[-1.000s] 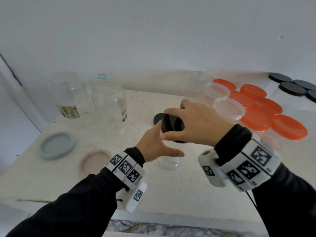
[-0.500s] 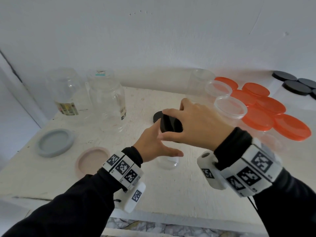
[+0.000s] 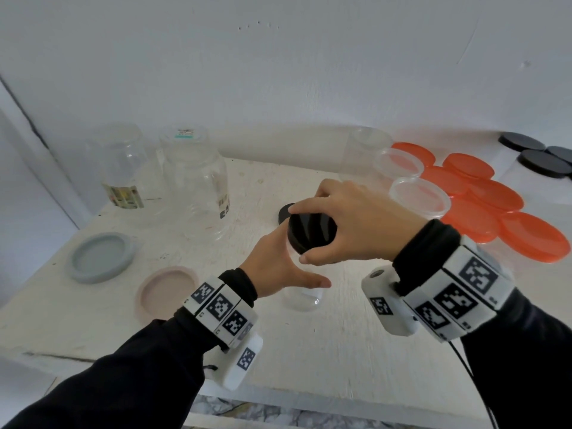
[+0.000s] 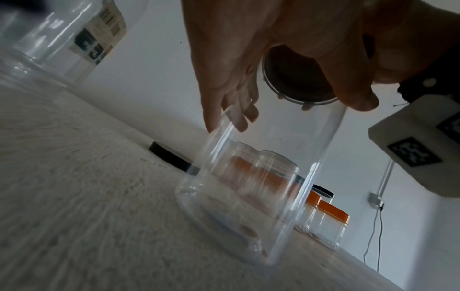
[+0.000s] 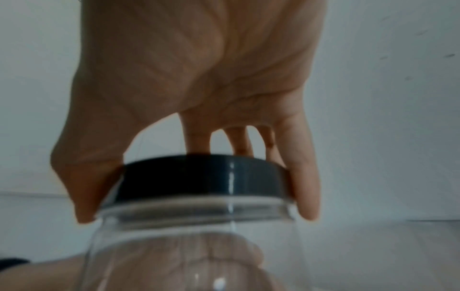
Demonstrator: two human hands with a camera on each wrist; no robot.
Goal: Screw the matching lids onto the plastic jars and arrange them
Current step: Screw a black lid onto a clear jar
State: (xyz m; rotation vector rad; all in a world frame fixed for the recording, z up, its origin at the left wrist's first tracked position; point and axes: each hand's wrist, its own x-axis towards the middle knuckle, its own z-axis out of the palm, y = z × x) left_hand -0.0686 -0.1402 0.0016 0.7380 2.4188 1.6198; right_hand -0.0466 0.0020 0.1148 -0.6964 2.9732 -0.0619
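A small clear plastic jar [image 3: 301,300] stands upright mid-table. My left hand [image 3: 291,267] wraps its side, thumb toward me and fingers [image 4: 236,114] round the far side. A black lid [image 3: 315,239] sits on the jar's mouth. My right hand [image 3: 305,233] grips this lid from above, thumb on the near edge and fingers on the far edge. In the right wrist view the black lid [image 5: 199,177] sits level on the jar's neck [image 5: 194,212], pinched between thumb and fingers [image 5: 303,187].
A spare black lid [image 3: 284,212] lies just behind the jar. Grey lid [image 3: 99,258] and pink lid [image 3: 168,292] lie left. Two large clear jars [image 3: 198,187] stand back left. Open jars [image 3: 419,196], orange-lidded jars [image 3: 495,196] and black-lidded jars [image 3: 541,162] crowd the right.
My right hand has twisted on the black lid, and more of the lid's top now shows. The left hand and the jar have stayed in place.
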